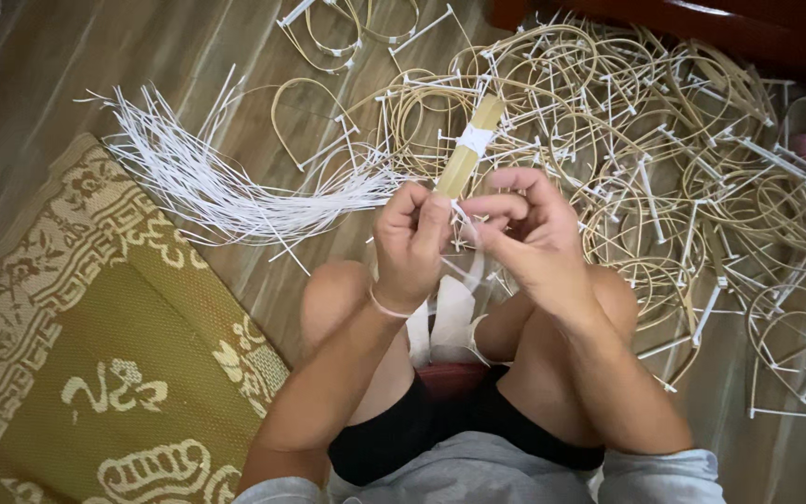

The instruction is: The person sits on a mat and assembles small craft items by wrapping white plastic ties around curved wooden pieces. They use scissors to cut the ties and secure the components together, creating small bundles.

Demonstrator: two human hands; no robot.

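Bamboo strip [471, 149] pinched by left hand [409, 245], right hand [526, 233] beside

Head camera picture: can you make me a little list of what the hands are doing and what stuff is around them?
Left hand: grips the flat tan strip, fingers closed round its lower end
Right hand: pinches a thin white tie beside the strip
Strip: tilted, wrapped midway with a white band
Loose white ties: fanned out on the wooden floor, left of the hands
Bent hoops with ties: big tangled pile, right and ahead
Mat: green and cream, on the left
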